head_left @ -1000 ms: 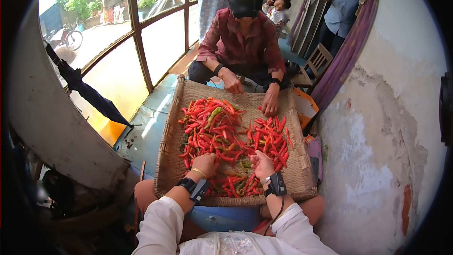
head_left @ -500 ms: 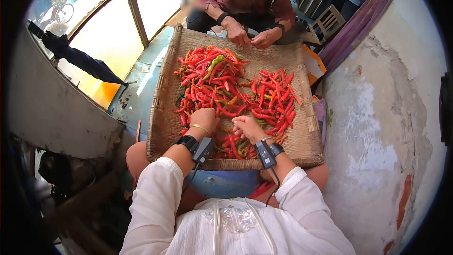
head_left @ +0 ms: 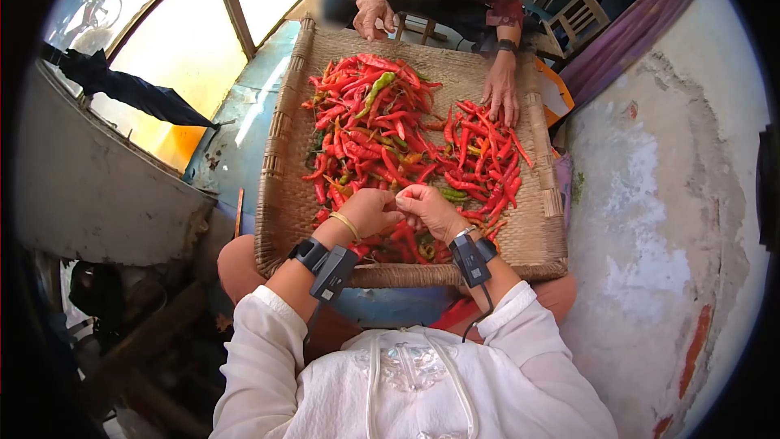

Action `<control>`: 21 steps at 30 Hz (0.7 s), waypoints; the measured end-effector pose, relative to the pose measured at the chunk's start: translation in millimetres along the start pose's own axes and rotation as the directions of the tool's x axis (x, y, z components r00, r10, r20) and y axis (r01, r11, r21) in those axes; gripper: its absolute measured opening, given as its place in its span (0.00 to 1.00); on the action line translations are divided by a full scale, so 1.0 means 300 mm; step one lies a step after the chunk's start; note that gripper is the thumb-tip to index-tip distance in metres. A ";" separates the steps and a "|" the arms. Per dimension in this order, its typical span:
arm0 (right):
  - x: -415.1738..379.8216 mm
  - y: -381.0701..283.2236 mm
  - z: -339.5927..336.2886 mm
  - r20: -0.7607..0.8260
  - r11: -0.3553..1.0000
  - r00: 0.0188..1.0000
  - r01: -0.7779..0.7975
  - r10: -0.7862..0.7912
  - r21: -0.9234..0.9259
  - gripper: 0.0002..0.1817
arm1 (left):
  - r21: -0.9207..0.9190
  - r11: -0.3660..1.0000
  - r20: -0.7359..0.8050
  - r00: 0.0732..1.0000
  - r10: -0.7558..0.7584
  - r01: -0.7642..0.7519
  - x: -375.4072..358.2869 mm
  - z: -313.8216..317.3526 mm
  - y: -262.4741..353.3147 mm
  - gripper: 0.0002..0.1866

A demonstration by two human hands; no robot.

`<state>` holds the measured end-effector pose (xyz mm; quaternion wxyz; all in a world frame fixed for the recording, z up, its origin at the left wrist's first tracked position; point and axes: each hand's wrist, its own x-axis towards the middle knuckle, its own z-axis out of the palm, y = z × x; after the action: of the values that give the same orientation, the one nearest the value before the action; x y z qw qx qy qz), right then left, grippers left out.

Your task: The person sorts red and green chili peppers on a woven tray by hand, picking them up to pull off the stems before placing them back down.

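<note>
A wide woven tray (head_left: 280,195) rests on my knees and holds two heaps of red chili peppers, a large one (head_left: 366,134) at the left and a smaller one (head_left: 487,154) at the right. A few green chilies (head_left: 379,89) lie among them. My left hand (head_left: 368,211) and my right hand (head_left: 432,211) meet fingertip to fingertip over the near part of the tray, both pinched on one small chili that the fingers mostly hide. Each wrist wears a black band with a device.
A person in a dark red shirt sits across the tray, one hand (head_left: 374,12) at its far edge and the other (head_left: 502,93) on the right heap. A folded dark umbrella (head_left: 130,91) leans at the left window. A cracked wall (head_left: 666,195) stands close on the right, with a wooden chair (head_left: 581,20) behind.
My hands have drawn together and lifted a little off the chilies toward me. The other person's hands have parted, one to the far edge and one onto the right heap.
</note>
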<state>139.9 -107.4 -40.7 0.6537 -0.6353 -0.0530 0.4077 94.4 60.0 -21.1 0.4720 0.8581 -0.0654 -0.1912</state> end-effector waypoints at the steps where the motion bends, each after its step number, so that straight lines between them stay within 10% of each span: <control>1: -0.004 -0.009 -0.007 -0.016 1.000 1.000 0.013 -0.014 -0.022 0.08 | 0.002 1.000 -0.001 1.000 -0.003 0.003 0.001 -0.001 -0.007 0.09; 8: -0.061 -0.103 -0.173 -0.288 0.936 0.947 0.224 -0.143 0.271 0.06 | 0.036 0.997 -0.099 0.993 0.070 -0.066 0.022 -0.013 -0.022 0.06; 13: -0.045 -0.068 -0.305 -0.526 0.389 0.784 0.620 -0.330 0.681 0.18 | 0.166 0.980 -0.200 0.969 0.146 -0.114 0.031 -0.007 -0.036 0.06; 15: -0.043 -0.049 -0.298 -0.562 0.471 0.802 0.583 -0.201 0.663 0.28 | 0.217 0.971 -0.229 0.961 0.155 -0.105 0.031 -0.002 -0.033 0.06; 19: 0.010 -0.020 -0.170 -0.324 0.964 0.909 0.236 -0.264 -0.124 0.21 | 0.359 0.932 -0.250 0.959 0.133 -0.035 0.042 0.000 -0.043 0.07; 21: 0.050 0.018 -0.102 -0.156 0.567 0.791 0.269 -0.591 -0.779 0.15 | 0.363 0.931 -0.253 0.960 0.123 -0.024 0.040 -0.001 -0.045 0.07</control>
<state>165.3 -123.3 -57.8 0.4261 -0.8740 -0.2306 0.0369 104.7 64.0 -35.4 0.3198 0.9444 -0.0662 -0.0389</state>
